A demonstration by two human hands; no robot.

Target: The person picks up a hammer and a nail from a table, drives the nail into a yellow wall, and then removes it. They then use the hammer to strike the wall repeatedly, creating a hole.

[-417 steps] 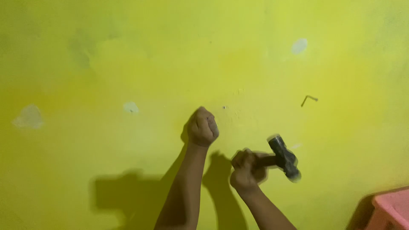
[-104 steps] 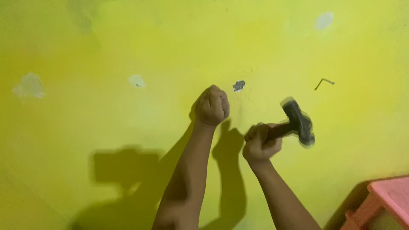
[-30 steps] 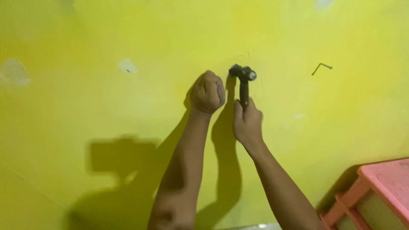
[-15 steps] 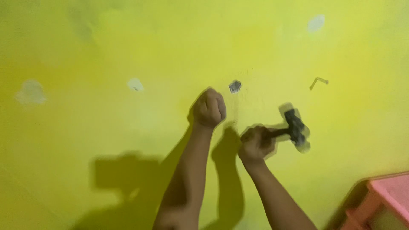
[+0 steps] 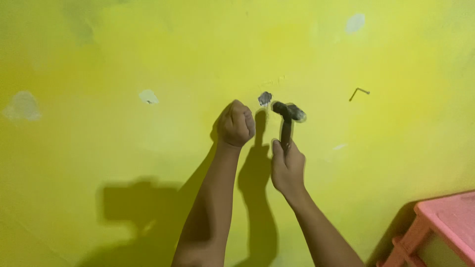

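Note:
My left hand point(image 5: 236, 123) is a closed fist pressed against the yellow wall point(image 5: 148, 44); whatever it pinches is hidden. Just right of it a small grey chipped spot point(image 5: 264, 98) marks the wall. My right hand point(image 5: 287, 168) grips the handle of a dark hammer point(image 5: 288, 116), held upright with its head close beside the chipped spot.
A bent nail point(image 5: 359, 92) sticks out of the wall to the right. Pale patched spots point(image 5: 148, 96) dot the paint. A pink plastic stool point(image 5: 440, 227) stands at the lower right corner. Shadows of my arms fall on the wall below.
Half a second ago the hammer was drawn back to the right; now it has swung up and left, its head beside the chipped spot. My left fist stayed in place.

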